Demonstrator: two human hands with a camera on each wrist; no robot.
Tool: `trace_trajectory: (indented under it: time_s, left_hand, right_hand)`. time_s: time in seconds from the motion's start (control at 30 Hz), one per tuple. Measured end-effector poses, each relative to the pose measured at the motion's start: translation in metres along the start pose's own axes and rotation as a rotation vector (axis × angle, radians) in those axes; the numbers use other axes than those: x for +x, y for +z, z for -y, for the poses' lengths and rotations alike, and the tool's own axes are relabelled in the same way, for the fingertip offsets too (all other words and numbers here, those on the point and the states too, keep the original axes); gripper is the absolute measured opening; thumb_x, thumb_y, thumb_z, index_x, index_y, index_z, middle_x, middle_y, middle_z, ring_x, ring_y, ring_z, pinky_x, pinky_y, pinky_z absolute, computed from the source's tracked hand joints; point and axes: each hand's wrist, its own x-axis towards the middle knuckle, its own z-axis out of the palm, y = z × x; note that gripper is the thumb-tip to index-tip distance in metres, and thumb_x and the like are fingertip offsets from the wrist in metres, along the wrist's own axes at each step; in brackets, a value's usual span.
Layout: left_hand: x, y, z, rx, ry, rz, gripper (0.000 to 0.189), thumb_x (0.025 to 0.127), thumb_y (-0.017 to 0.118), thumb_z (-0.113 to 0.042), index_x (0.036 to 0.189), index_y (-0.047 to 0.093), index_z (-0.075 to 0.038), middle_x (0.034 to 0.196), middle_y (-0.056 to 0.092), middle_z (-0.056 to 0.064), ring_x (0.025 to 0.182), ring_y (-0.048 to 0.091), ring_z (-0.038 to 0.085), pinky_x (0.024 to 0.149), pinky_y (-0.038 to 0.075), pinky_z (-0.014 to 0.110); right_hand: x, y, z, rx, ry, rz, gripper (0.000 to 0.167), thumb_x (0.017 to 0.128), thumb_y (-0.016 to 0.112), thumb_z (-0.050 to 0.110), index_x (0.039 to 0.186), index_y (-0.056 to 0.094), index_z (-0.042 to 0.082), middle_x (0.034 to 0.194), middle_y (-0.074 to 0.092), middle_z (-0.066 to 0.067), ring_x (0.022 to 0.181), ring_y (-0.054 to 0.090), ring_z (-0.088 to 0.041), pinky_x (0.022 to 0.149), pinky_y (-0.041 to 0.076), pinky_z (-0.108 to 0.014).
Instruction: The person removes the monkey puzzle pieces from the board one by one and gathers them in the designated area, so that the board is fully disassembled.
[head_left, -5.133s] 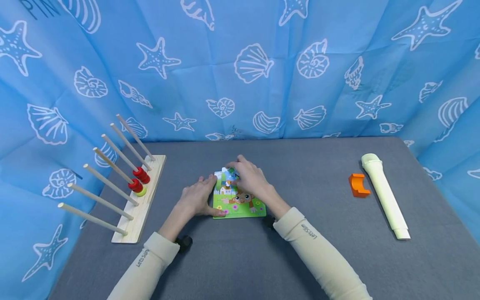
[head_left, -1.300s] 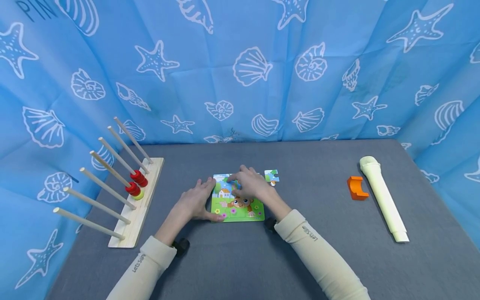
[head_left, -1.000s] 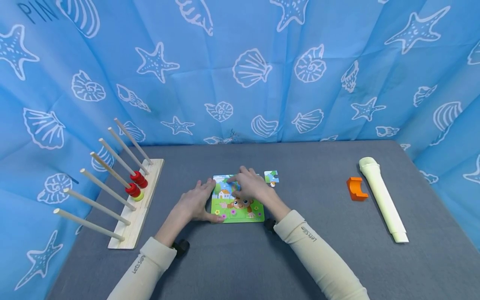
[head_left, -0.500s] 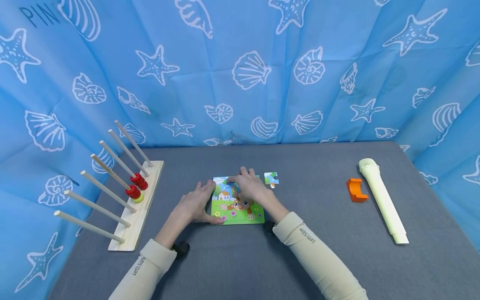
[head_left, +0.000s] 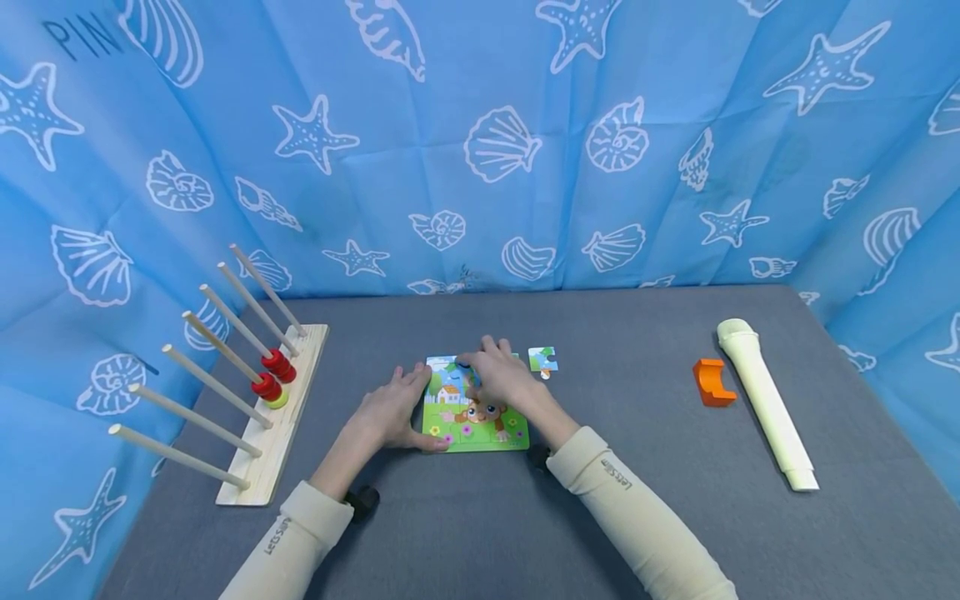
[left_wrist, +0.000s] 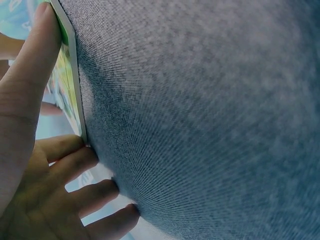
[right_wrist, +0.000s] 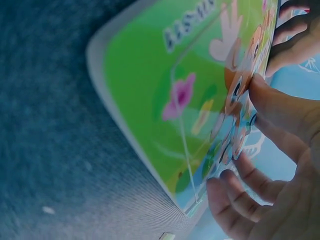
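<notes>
A jigsaw puzzle point(head_left: 491, 435) with a monkey, a house and flowers lies on the grey table. My left hand point(head_left: 392, 410) braces its left side, fingers spread along the edge and thumb on the front left corner, as the left wrist view also shows. Over its upper middle, my right hand point(head_left: 501, 372) pinches a puzzle piece point(right_wrist: 251, 119) between thumb and index finger, mostly covered by the hand. The other right fingers hang by the puzzle's far right part in the right wrist view. One loose piece point(head_left: 543, 359) lies just off the back right corner.
To the left stands a wooden counting rack point(head_left: 288, 404) with upright pegs and red and yellow rings point(head_left: 278, 365). A bent orange block point(head_left: 712, 383) and a cream toy microphone point(head_left: 767, 404) lie on the right. Behind the table point(head_left: 622, 500) hangs a blue shell-patterned curtain point(head_left: 480, 192).
Since the oldest frame, a loose piece has come to lie right of the puzzle. My right hand is again over the upper middle; during the last second both hands have barely moved.
</notes>
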Motion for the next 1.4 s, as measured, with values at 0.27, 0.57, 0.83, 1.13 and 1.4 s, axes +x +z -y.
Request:
trace_trajectory:
  time_s: [0.27,0.57,0.83,1.13,1.4]
  left_hand:
    - [0.0003,0.0011,-0.0001,-0.003,-0.005,0.000,0.123,0.074,0.085,-0.061,0.164,0.021,-0.006,0.170,0.025,0.017,0.155,0.025,0.047,0.110,0.038,0.074]
    - [-0.0009,0.0010,0.0000,-0.010,0.000,-0.001,0.122,0.074,0.086,-0.060,0.163,0.022,-0.006,0.170,0.025,0.018,0.155,0.025,0.047,0.110,0.037,0.074]
    - [0.0002,0.0014,0.0006,-0.015,-0.002,0.001,0.123,0.074,0.086,-0.060,0.163,0.022,-0.006,0.170,0.025,0.017,0.155,0.024,0.047,0.110,0.037,0.075]
    - [0.0014,0.0014,0.0002,-0.009,-0.006,0.001,0.123,0.073,0.087,-0.060,0.163,0.022,-0.006,0.170,0.025,0.016,0.155,0.025,0.047,0.110,0.037,0.074]
    - [0.0014,0.0012,0.0002,-0.010,-0.001,-0.008,0.123,0.074,0.086,-0.060,0.163,0.022,-0.006,0.170,0.025,0.016,0.155,0.025,0.047,0.110,0.037,0.074]
  right_hand:
    - [-0.0010,0.0004,-0.0001,-0.032,0.015,-0.037,0.054,0.094,0.076,0.028,0.145,0.060,0.024,0.123,0.055,-0.016,0.102,0.044,-0.027,0.074,0.044,-0.039]
    - [-0.0027,-0.0009,-0.0003,0.003,0.008,-0.057,0.050,0.094,0.075,0.018,0.142,0.063,0.025,0.126,0.053,-0.016,0.109,0.047,-0.029,0.080,0.051,-0.042]
    - [-0.0029,-0.0028,-0.0002,0.019,0.008,-0.053,0.056,0.092,0.071,-0.001,0.142,0.063,0.023,0.128,0.053,-0.018,0.105,0.046,-0.028,0.079,0.050,-0.040]
    - [-0.0043,-0.0052,0.0005,0.018,0.007,-0.025,0.060,0.092,0.068,-0.007,0.144,0.061,0.022,0.120,0.052,-0.015,0.098,0.043,-0.024,0.075,0.046,-0.036]
    - [-0.0059,-0.0054,-0.0018,0.030,-0.005,-0.041,0.058,0.092,0.069,-0.005,0.144,0.062,0.021,0.118,0.053,-0.014,0.098,0.044,-0.024,0.075,0.046,-0.036]
